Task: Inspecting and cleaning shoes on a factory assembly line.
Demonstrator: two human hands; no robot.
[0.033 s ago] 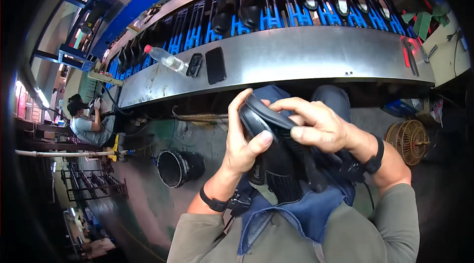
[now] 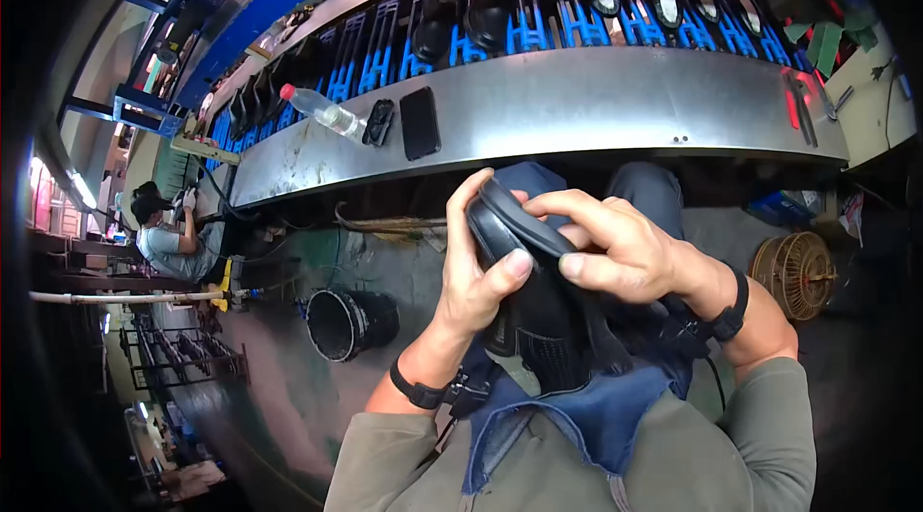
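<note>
I hold a black shoe (image 2: pixel 543 324) over my lap with both hands, its dark sole edge turned up toward me. My left hand (image 2: pixel 471 281) grips its left side, thumb pressed on the sole rim. My right hand (image 2: pixel 625 252) lies over the top from the right, fingers curled along the sole edge. Both wrists wear black bands, and a blue apron (image 2: pixel 586 416) hangs under the shoe.
A steel conveyor ledge (image 2: pixel 596 103) runs ahead, bearing a plastic bottle (image 2: pixel 322 110), a black phone (image 2: pixel 419 123) and a small black piece (image 2: pixel 378 122). Blue racks (image 2: pixel 577 12) behind carry black shoes. A black bucket (image 2: pixel 346 322) stands lower left, a small fan (image 2: pixel 798 267) right, another seated person (image 2: pixel 163 233) far left.
</note>
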